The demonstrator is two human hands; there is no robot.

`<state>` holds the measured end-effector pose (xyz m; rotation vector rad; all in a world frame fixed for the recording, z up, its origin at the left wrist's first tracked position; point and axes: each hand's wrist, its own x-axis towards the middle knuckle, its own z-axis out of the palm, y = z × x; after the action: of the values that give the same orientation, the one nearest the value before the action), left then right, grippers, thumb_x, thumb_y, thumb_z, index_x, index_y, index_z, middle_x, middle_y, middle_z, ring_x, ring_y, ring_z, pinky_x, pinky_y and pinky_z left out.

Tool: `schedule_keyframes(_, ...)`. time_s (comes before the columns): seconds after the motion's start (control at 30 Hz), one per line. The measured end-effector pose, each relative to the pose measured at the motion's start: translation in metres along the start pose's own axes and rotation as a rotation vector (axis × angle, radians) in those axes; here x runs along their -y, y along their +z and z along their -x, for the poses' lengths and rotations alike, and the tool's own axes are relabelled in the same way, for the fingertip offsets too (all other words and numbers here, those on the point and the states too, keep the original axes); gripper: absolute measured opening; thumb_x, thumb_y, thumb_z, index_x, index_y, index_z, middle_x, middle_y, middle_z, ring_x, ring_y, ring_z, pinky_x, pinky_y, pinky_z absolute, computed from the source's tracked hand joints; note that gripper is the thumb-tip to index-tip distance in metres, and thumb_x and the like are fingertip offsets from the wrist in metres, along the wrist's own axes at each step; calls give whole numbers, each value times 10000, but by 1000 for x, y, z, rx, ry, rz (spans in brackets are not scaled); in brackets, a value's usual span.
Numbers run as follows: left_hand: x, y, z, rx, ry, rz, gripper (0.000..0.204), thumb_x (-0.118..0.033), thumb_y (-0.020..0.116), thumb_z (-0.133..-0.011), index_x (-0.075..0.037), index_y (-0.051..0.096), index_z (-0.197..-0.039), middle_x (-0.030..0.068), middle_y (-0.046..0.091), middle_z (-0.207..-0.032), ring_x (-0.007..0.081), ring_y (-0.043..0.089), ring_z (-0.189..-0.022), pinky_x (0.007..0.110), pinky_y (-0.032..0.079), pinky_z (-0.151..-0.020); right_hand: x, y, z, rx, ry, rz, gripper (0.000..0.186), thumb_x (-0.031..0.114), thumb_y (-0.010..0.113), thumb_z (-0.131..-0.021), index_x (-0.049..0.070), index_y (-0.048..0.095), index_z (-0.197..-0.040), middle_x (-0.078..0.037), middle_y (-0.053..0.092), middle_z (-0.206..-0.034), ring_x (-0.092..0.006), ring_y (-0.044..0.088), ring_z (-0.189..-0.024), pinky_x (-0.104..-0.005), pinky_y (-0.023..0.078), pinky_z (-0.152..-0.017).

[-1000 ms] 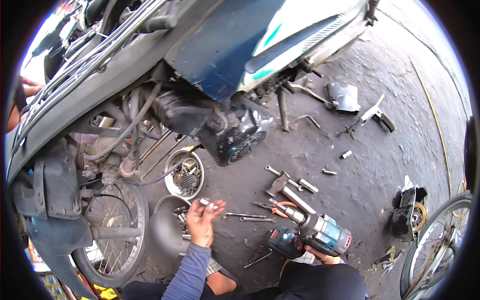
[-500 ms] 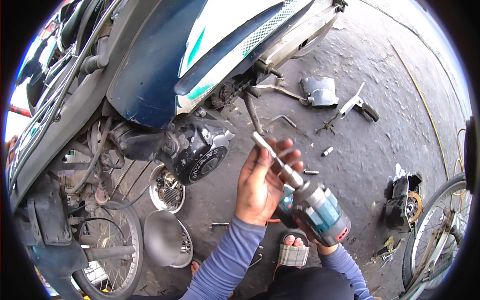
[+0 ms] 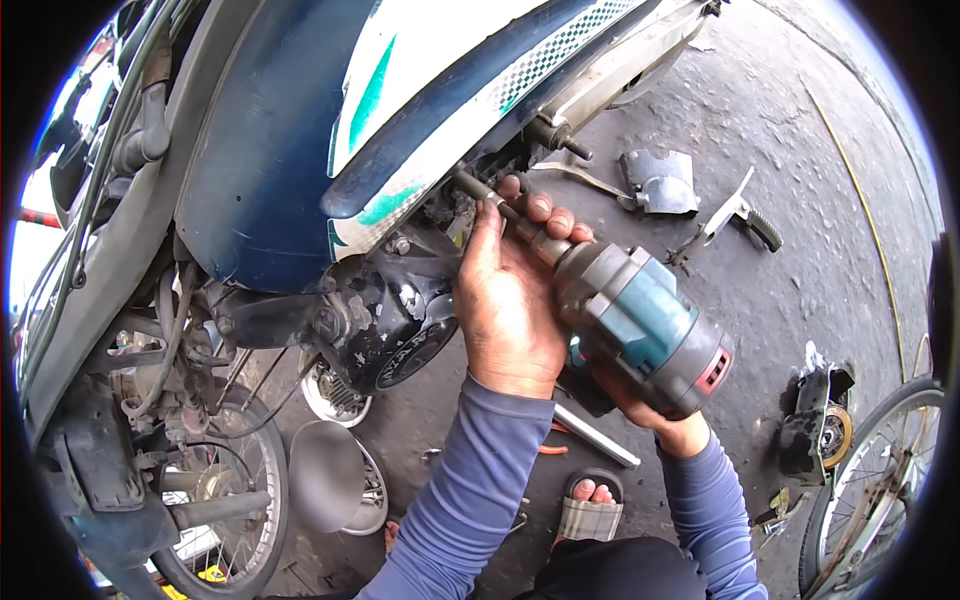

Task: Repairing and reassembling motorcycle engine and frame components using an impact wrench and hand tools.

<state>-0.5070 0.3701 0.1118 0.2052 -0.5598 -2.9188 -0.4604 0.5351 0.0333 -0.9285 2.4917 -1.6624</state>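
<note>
The chunky cordless power driver (image 3: 648,318) is teal along its middle, grey at the front and darker grey behind, with a red patch at its rear end. The slim cylindrical metal socket (image 3: 473,186) is dull grey-brown. The broad motorcycle side panel (image 3: 255,150) is navy blue; the long white bodywork panel (image 3: 430,70) carries green streaks and a grey-and-white chequered strip. Pale chips speckle the rounded black engine cover (image 3: 385,305). Both fabric sleeves (image 3: 470,475) are slate blue. The sandal's wide strap (image 3: 590,519) is beige plaid.
</note>
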Motion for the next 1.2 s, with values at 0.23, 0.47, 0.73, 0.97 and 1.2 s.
schedule_keyframes(0.23,3,-5,-3,14,-30,80,281,-274,400,-1010,-46,521,-1121,30,495,-872,147,476,-795,332,439,-777,-22,7,14,29,162,-81,371,108,656,-860,117,610,-1228,-76,635,-1181,-247,589,-1096,-368,457,-922)
schedule_keyframes(0.47,17,-15,18,-70,-48,-43,308,-330,377,-1029,-69,487,-1149,64,513,-865,179,507,-772,364,470,-766,-1,16,21,-99,-28,81,372,83,657,-848,120,622,-1217,-77,628,-1198,-251,570,-1131,-373,446,-947)
schedule_keyframes(0.73,22,-24,9,-101,23,-90,304,-306,375,-1031,-69,493,-1181,61,508,-894,173,489,-816,369,452,-813,-9,20,8,-21,39,-110,426,114,652,-863,102,572,-1281,-90,595,-1261,-271,543,-1178,-390,415,-1001)
schedule_keyframes(0.97,11,-27,19,-94,58,-444,363,-281,382,-1035,-47,398,-1312,114,598,-967,158,597,-802,317,525,-709,-7,11,-19,1,18,5,423,189,762,-707,66,646,-1095,-70,695,-896,-235,692,-745,-308,537,-684)
schedule_keyframes(1.2,15,-20,22,-103,101,-469,288,-202,410,-1024,-89,391,-1289,152,581,-1066,216,624,-887,350,551,-746,-24,34,-9,13,242,-753,504,153,696,-825,78,543,-1299,-93,521,-1339,-221,493,-1240,-363,398,-1025)
